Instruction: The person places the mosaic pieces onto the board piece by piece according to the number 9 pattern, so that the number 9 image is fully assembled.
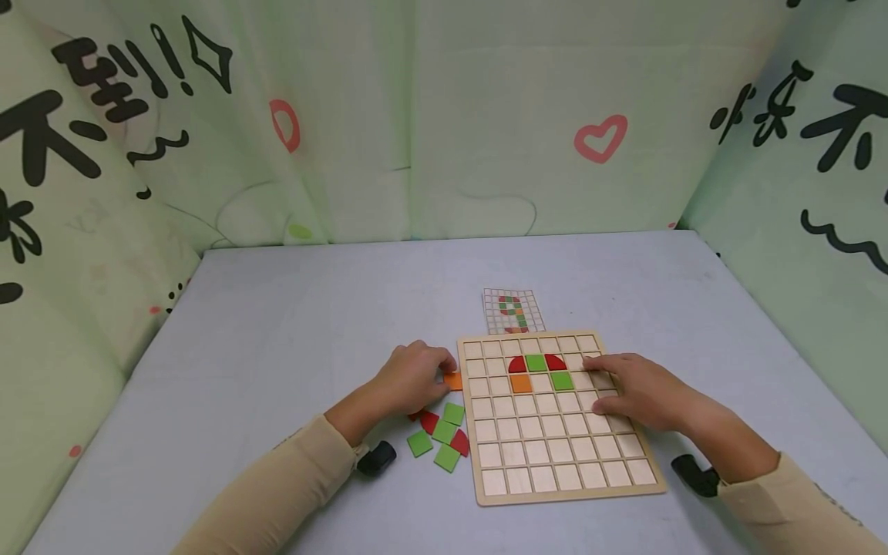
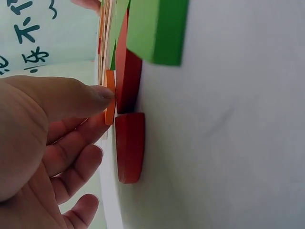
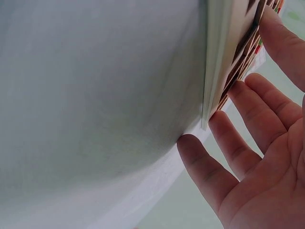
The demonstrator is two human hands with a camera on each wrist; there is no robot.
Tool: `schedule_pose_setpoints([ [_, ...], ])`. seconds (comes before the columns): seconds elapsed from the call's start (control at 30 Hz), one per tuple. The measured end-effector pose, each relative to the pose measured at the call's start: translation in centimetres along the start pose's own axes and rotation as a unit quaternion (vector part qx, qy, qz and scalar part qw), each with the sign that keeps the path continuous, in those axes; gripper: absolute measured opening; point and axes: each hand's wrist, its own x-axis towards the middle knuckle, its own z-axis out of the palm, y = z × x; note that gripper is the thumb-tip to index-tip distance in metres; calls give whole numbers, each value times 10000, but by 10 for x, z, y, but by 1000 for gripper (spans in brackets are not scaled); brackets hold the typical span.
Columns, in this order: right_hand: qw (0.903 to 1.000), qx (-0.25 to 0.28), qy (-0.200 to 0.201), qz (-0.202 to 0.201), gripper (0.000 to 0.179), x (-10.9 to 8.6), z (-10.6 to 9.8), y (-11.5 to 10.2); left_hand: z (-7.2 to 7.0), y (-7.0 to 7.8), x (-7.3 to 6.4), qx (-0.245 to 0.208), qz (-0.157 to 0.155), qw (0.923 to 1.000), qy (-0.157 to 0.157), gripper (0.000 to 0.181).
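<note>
Beside the wooden grid board's (image 1: 569,498) left edge, my left hand (image 1: 414,378) pinches an orange square tile (image 1: 452,381) between thumb and fingers. The left wrist view shows the orange tile (image 2: 110,98) edge-on at the thumb tip. Just below that hand lie loose green square tiles (image 1: 419,442) and red curved-edged pieces (image 1: 429,421). My right hand (image 1: 652,389) rests on the board's right side, fingers extended; in the right wrist view, fingertips touch the board edge (image 3: 217,62). Near its top, the board carries two red pieces, two green squares and an orange square (image 1: 521,383).
A printed pattern card (image 1: 513,302) lies behind the board, its lower end at the board's far edge. The white-covered table (image 1: 312,308) meets green patterned curtains (image 1: 486,116) at the back and sides. A black wrist camera (image 1: 377,459) sits beneath the left wrist.
</note>
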Motion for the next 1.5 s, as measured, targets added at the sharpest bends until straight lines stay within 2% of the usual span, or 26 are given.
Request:
schedule_pose_setpoints([
  [0.33, 10000, 68, -10, 17, 67, 1, 1, 0, -2, 2, -1, 134, -31, 9999, -46, 24],
  [0.57, 10000, 24, 12, -10, 66, 0, 1, 0, 0, 2, -1, -51, -108, 9999, -33, 23],
  [0.8, 10000, -30, -14, 28, 67, 0, 0, 0, 1, 2, -1, -81, -45, 10000, -11, 25],
  [1.07, 10000, -47, -51, 59, 68, 0, -1, 0, 1, 3, -1, -155, -158, 9998, -23, 26],
  [1.33, 9999, -48, -62, 85, 67, 0, 0, -1, -2, 4, -3, -212, -102, 9997, 78, 18],
  [1.5, 9999, -41, -80, 102, 68, 0, 0, -1, -3, 5, -3, -130, -211, 9996, -112, 21],
])
